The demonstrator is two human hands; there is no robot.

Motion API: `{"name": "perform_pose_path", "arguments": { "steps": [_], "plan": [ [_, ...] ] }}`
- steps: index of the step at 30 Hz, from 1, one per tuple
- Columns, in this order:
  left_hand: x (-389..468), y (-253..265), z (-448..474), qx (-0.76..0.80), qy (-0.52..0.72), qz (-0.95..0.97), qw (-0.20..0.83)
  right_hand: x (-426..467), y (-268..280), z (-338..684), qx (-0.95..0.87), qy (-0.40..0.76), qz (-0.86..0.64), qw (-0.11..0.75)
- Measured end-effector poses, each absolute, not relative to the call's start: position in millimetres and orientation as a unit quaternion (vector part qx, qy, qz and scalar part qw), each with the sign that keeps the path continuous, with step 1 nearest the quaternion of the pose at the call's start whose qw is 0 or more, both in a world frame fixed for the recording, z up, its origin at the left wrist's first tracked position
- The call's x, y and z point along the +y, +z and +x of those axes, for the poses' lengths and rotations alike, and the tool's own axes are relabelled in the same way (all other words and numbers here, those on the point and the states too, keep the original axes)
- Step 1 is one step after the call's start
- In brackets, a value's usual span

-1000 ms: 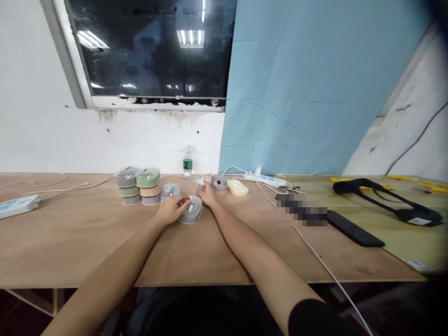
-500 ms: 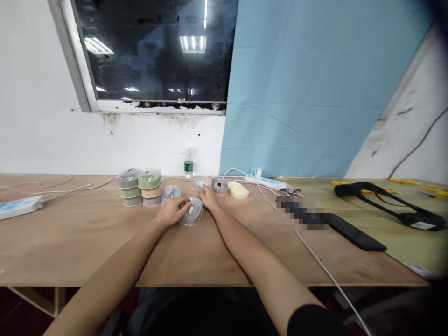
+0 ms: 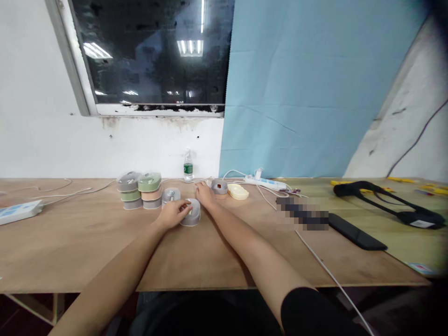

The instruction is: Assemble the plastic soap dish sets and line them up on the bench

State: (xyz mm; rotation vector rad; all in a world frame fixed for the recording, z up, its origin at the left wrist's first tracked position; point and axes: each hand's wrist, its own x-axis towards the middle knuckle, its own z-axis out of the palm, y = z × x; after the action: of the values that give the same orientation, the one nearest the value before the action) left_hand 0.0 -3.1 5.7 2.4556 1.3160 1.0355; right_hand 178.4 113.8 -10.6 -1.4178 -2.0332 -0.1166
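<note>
My left hand point(image 3: 174, 213) has its fingers and thumb curled over the clear lid of a grey oval food container point(image 3: 191, 219) at the middle of the table. Just behind that hand sits another grey container with a clear lid point(image 3: 171, 194). My right hand point(image 3: 206, 193) reaches farther back, fingers together; what they touch is too hard to make out. Right beside it stands a grey container point(image 3: 219, 187) over a peach one point(image 3: 220, 196), with a small dark red patch inside. A pale yellow container piece point(image 3: 238, 192) lies farther right.
Two stacks of lidded containers point(image 3: 131, 191) point(image 3: 150, 190) stand at the left. A water bottle point(image 3: 188, 167) is against the wall. White power strips point(image 3: 266, 182) point(image 3: 21, 211) and cables lie on the table. A black phone point(image 3: 357, 232) and black headset point(image 3: 388, 205) are at the right.
My right hand has shifted slightly left and back, and the clear lid under its fingers no longer shows plainly. My left hand's fingers have moved farther over the grey container's lid.
</note>
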Motion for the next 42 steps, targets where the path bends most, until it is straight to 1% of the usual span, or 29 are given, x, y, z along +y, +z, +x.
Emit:
{"name": "perform_pose_path", "arguments": {
  "steps": [4, 9, 23, 25, 28, 31, 35, 39, 42],
  "plan": [
    [-5.3, 8.2, 1.3, 0.443, 0.33, 0.829, 0.086, 116.8, 2.9, 175.3, -0.761, -0.062, -0.597, 0.245],
    [-6.8, 9.5, 2.4, 0.443, 0.323, 0.832, 0.086, 120.1, 6.8, 177.1, -0.758, -0.036, -0.616, 0.212],
    [-5.7, 8.1, 1.4, 0.431, 0.321, 0.838, 0.091, 118.9, 5.3, 182.1, -0.775, -0.039, -0.598, 0.203],
    [-5.0, 7.7, 1.0, 0.432, 0.319, 0.839, 0.085, 114.4, 1.3, 185.0, -0.775, -0.048, -0.585, 0.236],
    [-3.3, 6.4, 0.4, 0.431, 0.319, 0.841, 0.077, 103.2, -10.2, 193.4, -0.79, -0.055, -0.52, 0.321],
    [-0.9, 4.4, -0.1, 0.417, 0.319, 0.848, 0.07, 89.6, -23.1, 203.8, -0.83, -0.032, -0.434, 0.349],
    [2.0, 2.5, -0.5, 0.399, 0.291, 0.868, 0.049, 76.6, -31.8, 212.2, -0.859, -0.012, -0.378, 0.345],
    [3.9, -0.2, -2.1, 0.383, 0.241, 0.889, 0.07, 72.7, -32.8, 213.3, -0.902, 0.017, -0.328, 0.282],
    [5.9, -4.1, -3.8, 0.399, 0.235, 0.882, 0.086, 72.1, -32.4, 213.2, -0.905, 0.025, -0.336, 0.259]
  ]
}}
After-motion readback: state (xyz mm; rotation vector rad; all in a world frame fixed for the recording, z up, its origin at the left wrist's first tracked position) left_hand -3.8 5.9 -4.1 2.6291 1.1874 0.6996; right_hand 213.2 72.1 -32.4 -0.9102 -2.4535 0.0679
